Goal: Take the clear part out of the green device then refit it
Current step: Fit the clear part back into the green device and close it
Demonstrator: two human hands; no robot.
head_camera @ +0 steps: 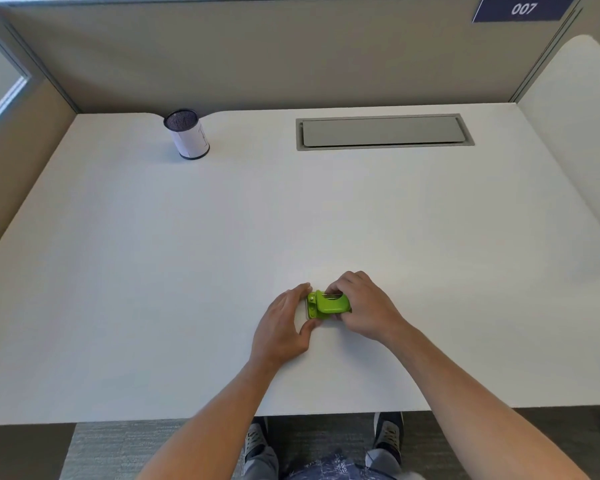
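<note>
Near desk's front edge (187,415): hands (362,308), green device (329,303).

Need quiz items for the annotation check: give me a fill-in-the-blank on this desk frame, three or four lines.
1. Both hands hold a small device whose colour is ____.
2. The mesh pen cup stands at the far ____ of the desk.
3. The sign on the partition reads ____.
4. The right hand grips the device, and the left hand touches it from the ____ side.

Missing words: green; left; 007; left
</note>
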